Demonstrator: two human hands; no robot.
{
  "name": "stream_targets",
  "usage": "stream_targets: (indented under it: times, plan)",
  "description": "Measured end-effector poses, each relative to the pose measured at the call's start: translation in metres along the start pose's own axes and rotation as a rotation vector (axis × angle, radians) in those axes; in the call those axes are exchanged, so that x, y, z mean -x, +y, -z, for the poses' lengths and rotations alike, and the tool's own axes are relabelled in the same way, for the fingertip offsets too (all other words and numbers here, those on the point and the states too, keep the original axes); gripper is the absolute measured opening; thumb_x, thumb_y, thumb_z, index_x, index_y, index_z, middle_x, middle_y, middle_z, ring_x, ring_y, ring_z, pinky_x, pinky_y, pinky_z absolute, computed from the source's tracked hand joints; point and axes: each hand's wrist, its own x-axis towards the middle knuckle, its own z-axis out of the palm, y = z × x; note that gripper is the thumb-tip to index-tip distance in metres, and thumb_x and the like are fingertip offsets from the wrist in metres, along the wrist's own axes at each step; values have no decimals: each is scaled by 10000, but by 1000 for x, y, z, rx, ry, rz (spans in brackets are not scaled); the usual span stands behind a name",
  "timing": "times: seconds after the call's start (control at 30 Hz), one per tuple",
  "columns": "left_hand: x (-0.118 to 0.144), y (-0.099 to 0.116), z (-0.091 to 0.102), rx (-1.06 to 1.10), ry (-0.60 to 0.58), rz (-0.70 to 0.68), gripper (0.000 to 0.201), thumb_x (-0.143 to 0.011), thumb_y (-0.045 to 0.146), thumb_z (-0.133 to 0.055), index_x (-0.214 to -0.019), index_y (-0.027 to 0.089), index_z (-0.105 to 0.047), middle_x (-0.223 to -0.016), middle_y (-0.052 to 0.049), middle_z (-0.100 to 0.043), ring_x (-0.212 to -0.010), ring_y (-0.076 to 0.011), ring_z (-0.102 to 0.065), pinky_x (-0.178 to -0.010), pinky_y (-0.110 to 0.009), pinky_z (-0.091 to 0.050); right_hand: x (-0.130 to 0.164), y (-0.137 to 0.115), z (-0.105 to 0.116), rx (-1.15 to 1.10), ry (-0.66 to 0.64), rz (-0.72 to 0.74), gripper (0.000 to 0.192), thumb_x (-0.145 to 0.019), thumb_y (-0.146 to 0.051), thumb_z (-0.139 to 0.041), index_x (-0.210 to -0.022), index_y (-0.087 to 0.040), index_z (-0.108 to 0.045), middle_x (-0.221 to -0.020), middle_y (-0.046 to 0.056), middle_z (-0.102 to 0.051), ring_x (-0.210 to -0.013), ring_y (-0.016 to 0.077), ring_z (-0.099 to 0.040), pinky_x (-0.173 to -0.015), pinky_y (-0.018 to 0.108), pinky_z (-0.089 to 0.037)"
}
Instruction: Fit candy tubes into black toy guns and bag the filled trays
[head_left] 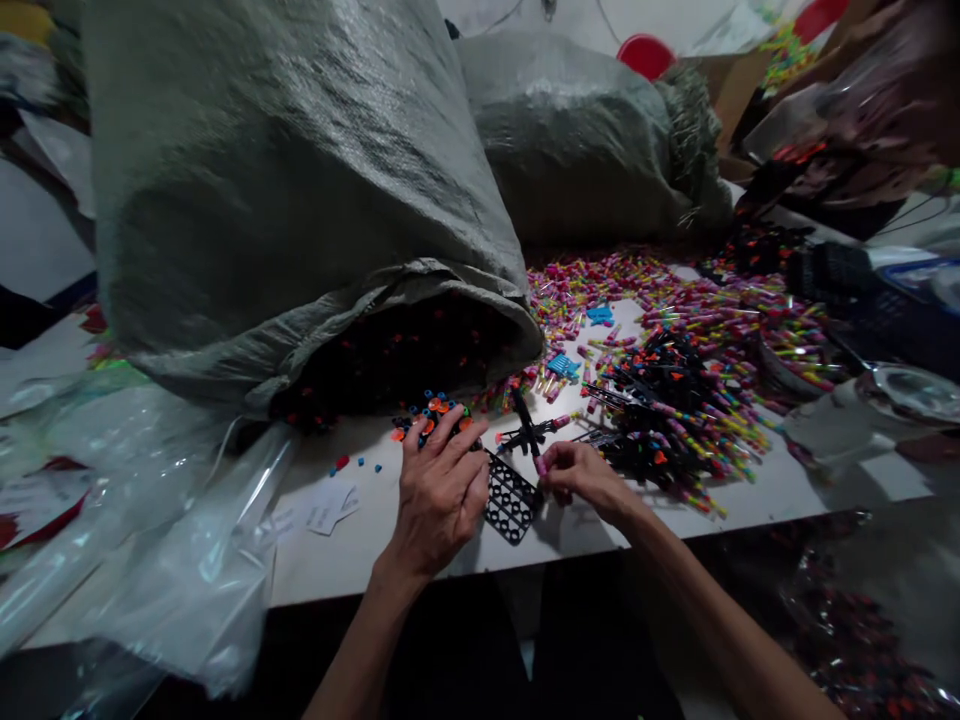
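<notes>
My left hand [439,495] lies palm down at the edge of a small heap of orange and blue plastic pieces [435,405], its fingers stretched out. What is under the fingertips is hidden. Beside it, flat on the table, is a black plate with rows of holes [514,505]. My right hand [581,475] pinches the pink lower end of a slim black plastic toy part [528,425], held tilted above the plate's right edge. Another black toy piece with a pink end [555,424] lies just behind that hand.
A big grey-green woven sack [315,180] opens toward the table, dark pieces inside. To the right are piled black toy pieces with colourful tubes [675,410] and many loose pink and yellow tubes [600,270]. Clear plastic bags [187,540] cover the left; a paper slip [328,507] lies nearby.
</notes>
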Motion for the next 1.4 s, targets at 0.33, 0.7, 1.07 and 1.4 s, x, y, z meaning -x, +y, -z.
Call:
stream_targets:
  times: [0.33,0.7,1.07,1.4]
  plan:
    - [-1,0,-1,2,5,1,194,-855,160,-450,-870,198,-640,-1167,-35,-639,-1260,-264,-429,-1061,-545,-236,-50,13,-38,82,38,270,117,-593,-189,-649,-691,-176,-587,-661,-41,-568,-615,108,-494,-577,217,-400]
    - [0,-2,-2,-61,-28,-22,415,-866,177,-444,-1280,194,-471,-1364,-73,-478,-1307,-246,-365,-1083,-518,-209,-58,-5,-52,1152,19,395,215,-777,-220,-541,-966,-147,-611,-917,97,-649,-819,209,-578,-692,278,-395]
    - [-3,-7,-1,-123,-38,65,371,-904,225,-388,-1253,191,-510,-1348,-49,-498,-1308,-232,-359,-1083,-498,-208,-50,-44,29,1556,135,210,132,-790,-101,-509,-852,-123,-623,-1011,157,-604,-874,230,-587,-684,278,-362]
    - [6,-6,-1,-110,14,60,380,-911,223,-397,-1281,235,-485,-1361,-47,-486,-1313,-227,-348,-1098,-525,-129,-13,-13,1,839,91,325,53,-698,-185,-564,-743,-159,-551,-677,-4,-559,-615,125,-494,-541,214,-326]
